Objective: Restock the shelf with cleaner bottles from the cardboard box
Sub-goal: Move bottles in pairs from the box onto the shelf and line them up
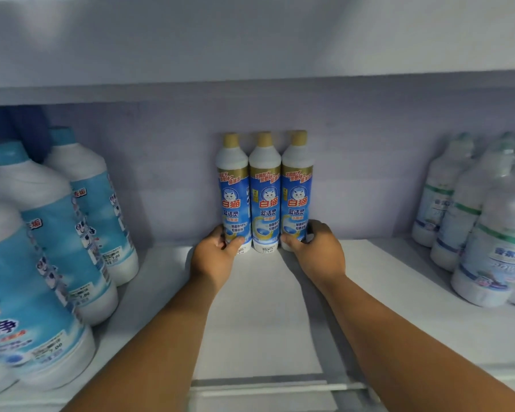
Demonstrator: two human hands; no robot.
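Note:
Three tall cleaner bottles with gold caps and blue cat labels stand upright side by side against the back wall of the white shelf point(259, 307). My left hand point(213, 257) grips the base of the left bottle point(232, 191), thumb across its front. My right hand point(317, 248) grips the base of the right bottle point(297, 188). The middle bottle point(265, 191) is pressed between the two. The cardboard box is out of view.
Several large blue-and-white bottles point(57, 233) fill the shelf's left side, reaching the front edge. White bottles with green bands point(470, 215) stand at the right. The upper shelf point(250, 81) hangs low overhead. The shelf's front rail point(265, 385) runs below my forearms.

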